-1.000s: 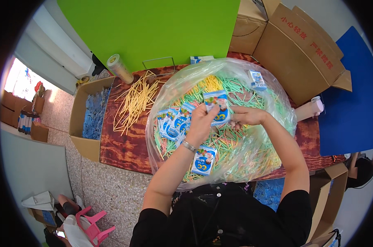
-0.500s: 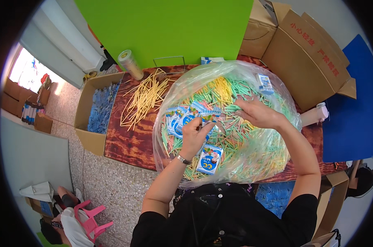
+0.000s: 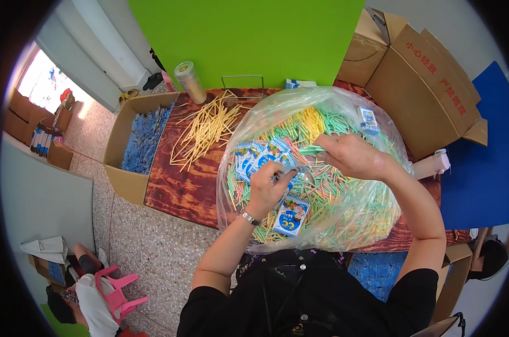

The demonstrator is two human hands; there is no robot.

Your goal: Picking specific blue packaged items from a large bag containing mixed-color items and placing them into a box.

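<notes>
A big clear plastic bag (image 3: 313, 242) lies open on the table, full of short thin sticks (image 3: 327, 194) in green, pink and yellow. Over its left part, my left hand (image 3: 269, 188) is closed round a small blue-and-white packet (image 3: 289, 171), mostly hidden by my fingers. My right hand (image 3: 352, 156), to the right of it, pinches a few green sticks (image 3: 310, 150) that point left toward the packet. Several similar packets (image 3: 257, 159) lie fanned beyond my left hand. Another flat packet (image 3: 291, 215) rests on the sticks nearer to me.
Left of the bag, long pale-yellow sticks (image 3: 206, 129) lie loose beside a clear cylindrical container (image 3: 190, 82) and a wire stand (image 3: 242, 77). A carton (image 3: 123, 181) of blue wrappers adjoins the table's left edge. Cardboard boxes (image 3: 414, 81) and a pale bottle (image 3: 432, 164) stand right.
My right hand has drawn up green sticks, which now show between its fingertips. My left hand stays over the packets, its fingers more curled round the packet. The whole view has shifted slightly.
</notes>
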